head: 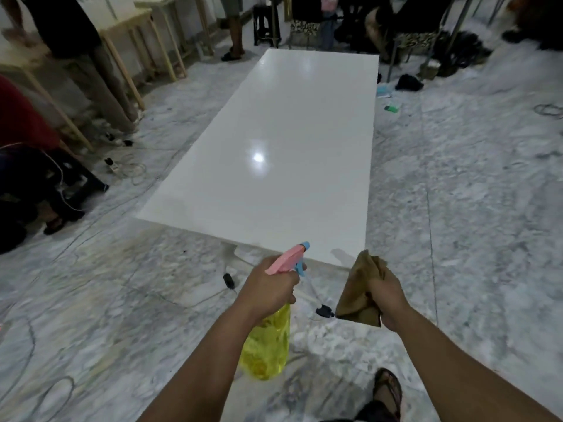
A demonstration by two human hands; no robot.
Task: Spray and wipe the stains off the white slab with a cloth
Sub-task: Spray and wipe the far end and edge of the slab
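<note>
Looking down from the head camera, the left hand (268, 287) is clamped on the neck of a yellow spray bottle (266, 345) — light, rigid plastic, probably slick if wet — while the right hand (388, 295) grips a soft, bunched brown cloth (359, 287). Just ahead, the white slab (280, 153) looks glossy, stiff and heavy, its near edge close to both hands — open marble floor (457, 208) runs along its right side, cables (137, 172) along the left.
</note>
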